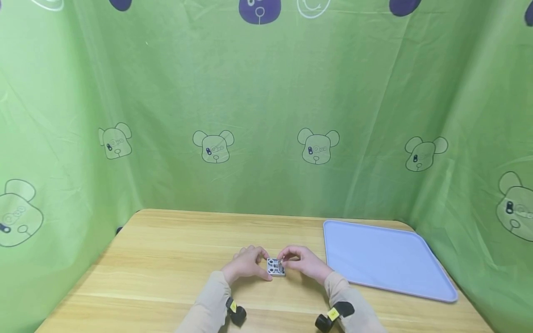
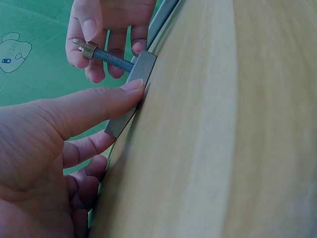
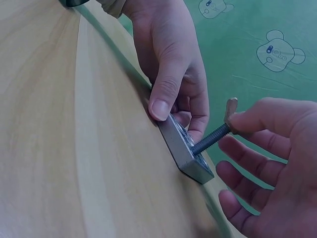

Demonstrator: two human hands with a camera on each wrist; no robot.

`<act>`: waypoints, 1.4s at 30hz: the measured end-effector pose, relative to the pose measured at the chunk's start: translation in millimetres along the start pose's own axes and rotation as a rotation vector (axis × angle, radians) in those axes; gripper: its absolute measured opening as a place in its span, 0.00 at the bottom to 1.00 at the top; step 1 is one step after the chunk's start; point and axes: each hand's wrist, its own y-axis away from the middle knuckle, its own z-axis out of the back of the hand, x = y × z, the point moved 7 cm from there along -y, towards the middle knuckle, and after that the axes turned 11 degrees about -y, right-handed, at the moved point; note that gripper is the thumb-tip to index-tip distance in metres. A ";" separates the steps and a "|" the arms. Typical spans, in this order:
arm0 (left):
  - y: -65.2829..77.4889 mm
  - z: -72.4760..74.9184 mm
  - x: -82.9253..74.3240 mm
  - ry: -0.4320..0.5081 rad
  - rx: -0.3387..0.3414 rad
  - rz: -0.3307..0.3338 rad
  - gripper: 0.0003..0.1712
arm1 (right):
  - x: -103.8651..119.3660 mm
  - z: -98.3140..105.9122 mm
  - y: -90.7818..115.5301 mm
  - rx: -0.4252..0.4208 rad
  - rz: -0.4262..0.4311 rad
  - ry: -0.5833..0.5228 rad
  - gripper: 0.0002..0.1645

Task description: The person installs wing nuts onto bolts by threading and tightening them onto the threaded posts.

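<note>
A small grey metal block (image 1: 275, 269) with several round holes in its top lies flat on the wooden table. My left hand (image 1: 245, 264) grips it at the left, thumb on the near side and fingers on the far side. Out of the block's right part rises a threaded bolt (image 3: 212, 140), upright to its top face. A brass-coloured wing nut (image 2: 88, 49) sits at the bolt's upper end. Thumb and index finger of my right hand (image 1: 306, 262) pinch this wing nut, while the other fingers hang loosely curled beside the bolt.
To the right on the table (image 1: 175, 240) lies a flat light-blue tray (image 1: 387, 259), its near left edge close to the right forearm. Green curtains (image 1: 266, 185) with bear-head prints stand behind and at both sides. Each wrist carries a small black camera (image 1: 238, 315).
</note>
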 end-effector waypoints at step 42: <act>-1.1 -0.5 0.8 -0.007 -0.004 -0.005 0.31 | 6.9 1.0 2.1 -0.026 0.002 -0.082 0.17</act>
